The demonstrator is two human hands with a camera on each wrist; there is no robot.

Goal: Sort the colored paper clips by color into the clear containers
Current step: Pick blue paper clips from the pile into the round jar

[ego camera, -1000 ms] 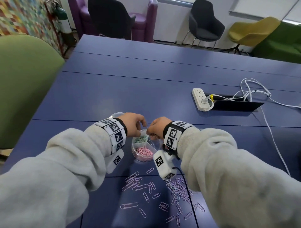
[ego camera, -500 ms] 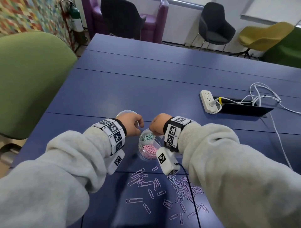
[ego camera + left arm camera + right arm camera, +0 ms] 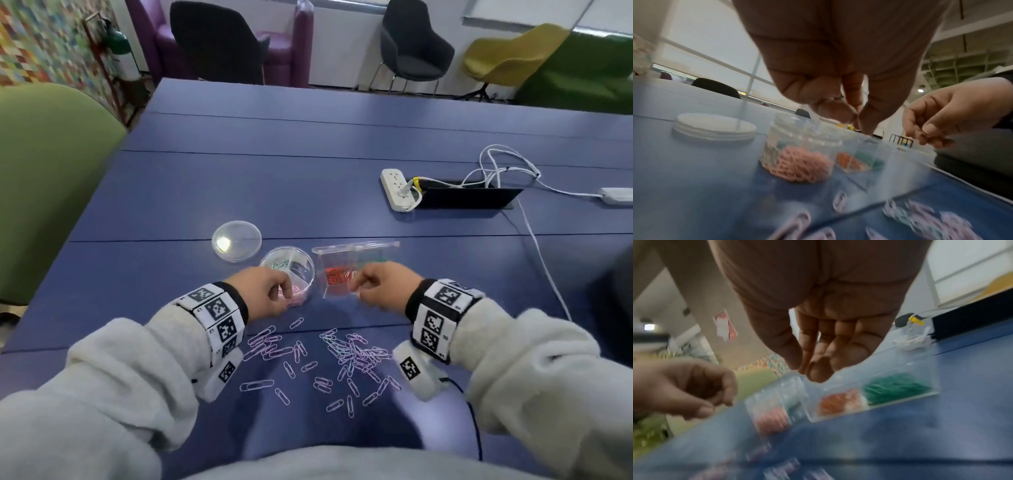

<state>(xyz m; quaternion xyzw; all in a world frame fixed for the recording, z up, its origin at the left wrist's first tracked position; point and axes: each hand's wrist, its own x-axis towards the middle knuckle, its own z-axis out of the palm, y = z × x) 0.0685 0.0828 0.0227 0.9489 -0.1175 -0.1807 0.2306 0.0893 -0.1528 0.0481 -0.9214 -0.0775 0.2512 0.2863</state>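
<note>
L hand [image 3: 263, 291]: above near edge of the round container, fingers curled, thumb and fingertips together; cannot tell if a clip is between them.
R hand [image 3: 383, 287]: at near side of the rect. box, fingers bent down and close together; nothing seen in it, grip not clear.
Round container [image 3: 287, 269]: clear, open, w/ dividers; pink clips [image 3: 799, 164] in near compartment, pale green clips [image 3: 281, 263] in far-left one.
Lid [image 3: 236, 240]: round, clear, flat on table, just beyond-left of the container.
Rect. box [image 3: 356, 255]: clear, just right of the round container; red-orange clips [image 3: 337, 275] in left part, dark green clips [image 3: 896, 387] in right part.
Loose clips [image 3: 356, 353]: mostly lilac/pink, few pale green, scattered on the blue table [image 3: 274, 178] between both wrists, near the person.
Power strip [image 3: 397, 188]: white, far right, w/ white cables [image 3: 507, 164].
</note>
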